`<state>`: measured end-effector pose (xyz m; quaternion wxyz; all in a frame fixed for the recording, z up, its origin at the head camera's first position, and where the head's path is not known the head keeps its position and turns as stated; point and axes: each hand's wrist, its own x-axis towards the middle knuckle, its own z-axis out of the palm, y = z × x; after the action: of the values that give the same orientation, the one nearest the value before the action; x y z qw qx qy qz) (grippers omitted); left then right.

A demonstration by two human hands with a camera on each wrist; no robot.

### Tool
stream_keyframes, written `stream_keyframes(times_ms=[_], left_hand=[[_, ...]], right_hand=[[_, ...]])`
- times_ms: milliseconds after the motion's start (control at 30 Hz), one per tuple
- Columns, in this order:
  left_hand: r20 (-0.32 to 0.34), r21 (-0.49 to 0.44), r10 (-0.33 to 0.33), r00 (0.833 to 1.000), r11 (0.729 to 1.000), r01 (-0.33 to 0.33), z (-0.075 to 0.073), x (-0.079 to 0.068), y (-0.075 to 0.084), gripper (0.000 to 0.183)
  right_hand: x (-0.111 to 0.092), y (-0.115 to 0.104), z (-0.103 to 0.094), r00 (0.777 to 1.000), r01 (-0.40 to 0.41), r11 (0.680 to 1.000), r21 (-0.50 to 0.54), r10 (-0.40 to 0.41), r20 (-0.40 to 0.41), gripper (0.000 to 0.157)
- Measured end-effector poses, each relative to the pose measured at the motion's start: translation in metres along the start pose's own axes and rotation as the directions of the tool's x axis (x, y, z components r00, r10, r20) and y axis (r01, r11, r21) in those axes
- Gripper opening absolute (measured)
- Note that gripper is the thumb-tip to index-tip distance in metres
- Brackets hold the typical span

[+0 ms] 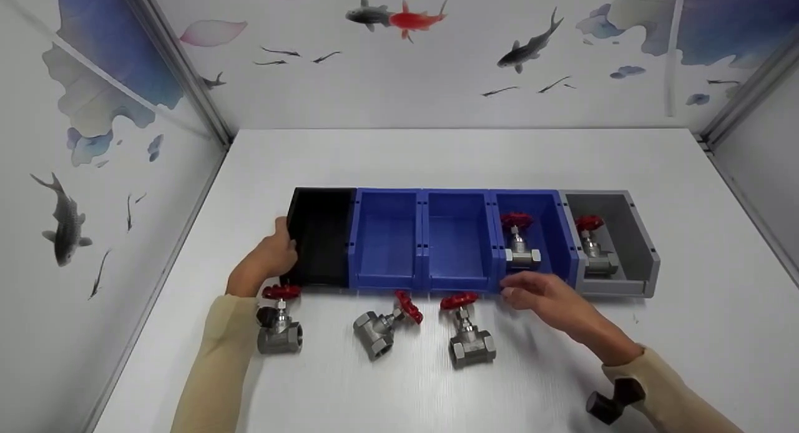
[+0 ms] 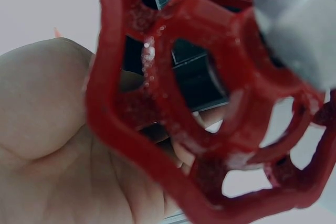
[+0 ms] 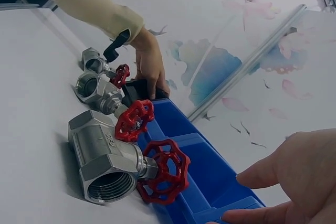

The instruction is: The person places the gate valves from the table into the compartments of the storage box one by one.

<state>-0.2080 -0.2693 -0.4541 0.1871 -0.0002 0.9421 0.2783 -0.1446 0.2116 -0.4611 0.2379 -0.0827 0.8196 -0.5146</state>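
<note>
My left hand (image 1: 268,258) holds the left wall of an empty black bin (image 1: 321,280), the leftmost in a joined row. My right hand (image 1: 543,299) has its fingertips right at the front corner of a blue bin (image 1: 546,202), its thumb and fingers apart. Three steel valves with red handwheels lie in front of the row: a left valve (image 1: 281,336) near my left wrist, a middle valve (image 1: 377,333) tipped sideways, and a right valve (image 1: 471,345). A red handwheel (image 2: 226,77) fills much of the left wrist view, hiding part of the left palm and fingers.
Two more blue bins (image 1: 387,199) (image 1: 459,199) stand empty beside the black one. One valve (image 1: 521,255) sits in the rightmost blue bin, another valve (image 1: 599,261) in the grey bin (image 1: 646,258) at the right end. Printed panels enclose the white table (image 1: 399,152).
</note>
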Motion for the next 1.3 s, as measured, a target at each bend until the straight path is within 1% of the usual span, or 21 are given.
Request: stream_keyframes(times_ms=[100, 233, 467, 567, 700, 833, 900, 1300], left_hand=[[-0.005, 0.001, -0.004, 1.0, 1.0, 0.004, 0.0, -0.001, 0.001, 0.053], [-0.01, 0.01, -0.009, 1.0, 1.0, 0.009, 0.001, -0.001, 0.001, 0.053], [-0.013, 0.014, 0.002, 1.0, 1.0, -0.001, 0.001, 0.0, 0.0, 0.054], [-0.014, 0.01, -0.002, 1.0, 1.0, 0.002, 0.001, 0.001, 0.0, 0.054], [-0.021, 0.007, 0.002, 1.0, 1.0, -0.002, 0.001, 0.001, 0.0, 0.054], [-0.009, 0.009, -0.006, 1.0, 1.0, 0.006, 0.0, 0.0, 0.0, 0.055], [-0.002, 0.01, -0.008, 1.0, 1.0, 0.008, 0.0, 0.001, 0.0, 0.055], [0.005, 0.013, -0.011, 1.0, 1.0, 0.011, 0.0, 0.002, -0.001, 0.053]], right_hand=[[0.001, 0.001, 0.001, 1.0, 0.012, 1.0, 0.021, -0.012, 0.018, 0.051], [0.002, 0.003, 0.002, 0.999, 0.019, 1.0, 0.025, -0.02, 0.03, 0.05], [0.003, 0.005, 0.004, 0.997, 0.035, 0.998, 0.056, -0.039, 0.074, 0.048], [0.004, 0.006, 0.004, 0.995, 0.02, 0.996, 0.089, -0.028, 0.097, 0.049], [0.005, 0.008, 0.006, 0.988, 0.01, 0.988, 0.151, -0.033, 0.151, 0.048], [0.006, 0.009, 0.007, 0.977, 0.009, 0.978, 0.21, -0.053, 0.204, 0.046], [0.007, 0.01, 0.007, 0.974, 0.01, 0.975, 0.223, -0.06, 0.22, 0.046], [0.009, 0.015, 0.012, 0.969, -0.022, 0.97, 0.241, -0.039, 0.244, 0.047]])
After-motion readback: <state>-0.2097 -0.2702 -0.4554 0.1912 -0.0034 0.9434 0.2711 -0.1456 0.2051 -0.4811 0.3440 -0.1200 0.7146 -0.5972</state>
